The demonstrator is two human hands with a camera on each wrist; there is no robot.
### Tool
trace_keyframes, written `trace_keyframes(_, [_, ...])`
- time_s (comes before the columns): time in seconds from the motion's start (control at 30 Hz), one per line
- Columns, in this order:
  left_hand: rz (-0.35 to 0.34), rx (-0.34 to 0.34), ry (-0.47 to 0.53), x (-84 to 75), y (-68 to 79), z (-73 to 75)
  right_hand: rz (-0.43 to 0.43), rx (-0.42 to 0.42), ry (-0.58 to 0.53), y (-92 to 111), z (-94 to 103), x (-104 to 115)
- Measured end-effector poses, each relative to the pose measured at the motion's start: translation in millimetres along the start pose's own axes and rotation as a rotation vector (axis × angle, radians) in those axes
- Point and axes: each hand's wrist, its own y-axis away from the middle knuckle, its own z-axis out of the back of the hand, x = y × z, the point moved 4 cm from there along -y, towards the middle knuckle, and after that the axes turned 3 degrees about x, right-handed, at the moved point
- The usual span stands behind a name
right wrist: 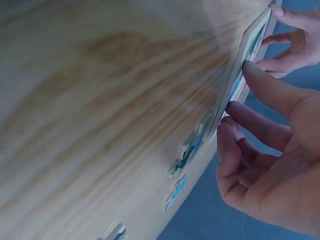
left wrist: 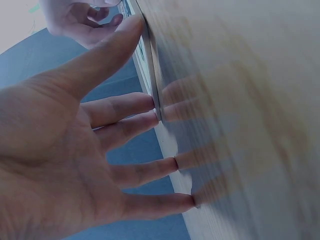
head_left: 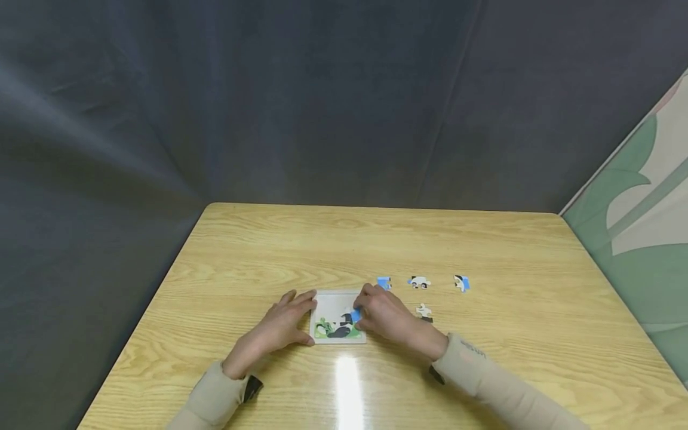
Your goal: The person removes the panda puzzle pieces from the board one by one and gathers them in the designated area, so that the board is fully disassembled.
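Note:
A white puzzle tray point(head_left: 328, 303) lies on the wooden table, its lower part filled with green, black and white picture pieces point(head_left: 338, 330). Along the tray's left edge, my left hand point(head_left: 282, 323) rests with straight, spread fingers, the thumb at the near corner. In the left wrist view, the fingertips point(left wrist: 155, 103) touch the tray's side. My right hand point(head_left: 389, 316) is bent over the tray's right side. Its thumb and index finger pinch a blue puzzle piece point(head_left: 356, 315) at the right edge, partly hidden by the fingers. The other fingers of that hand are curled.
Loose puzzle pieces lie right of the tray: a blue one point(head_left: 383, 282), one with a panda face point(head_left: 419, 282), a black, white and blue one point(head_left: 461, 283), and a white and black one point(head_left: 424, 312) near the right wrist. A dark curtain point(head_left: 344, 107) hangs behind the table.

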Motion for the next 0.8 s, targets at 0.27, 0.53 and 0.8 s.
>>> trace_keyframes(0.27, [0.012,0.0,-0.001,-0.3,-0.7,0.1,-0.018,0.018,-0.098,-5.4,0.5,-2.7])
trace_keyframes(0.53, [0.02,0.0,-0.004,0.8,-0.9,-0.5,-0.048,0.031,-0.147,-8.3,-0.2,-6.3])
trace_keyframes(0.8, [0.02,-0.003,-0.004,0.6,-1.7,0.0,0.044,0.048,-0.144,-6.5,1.1,-7.2])
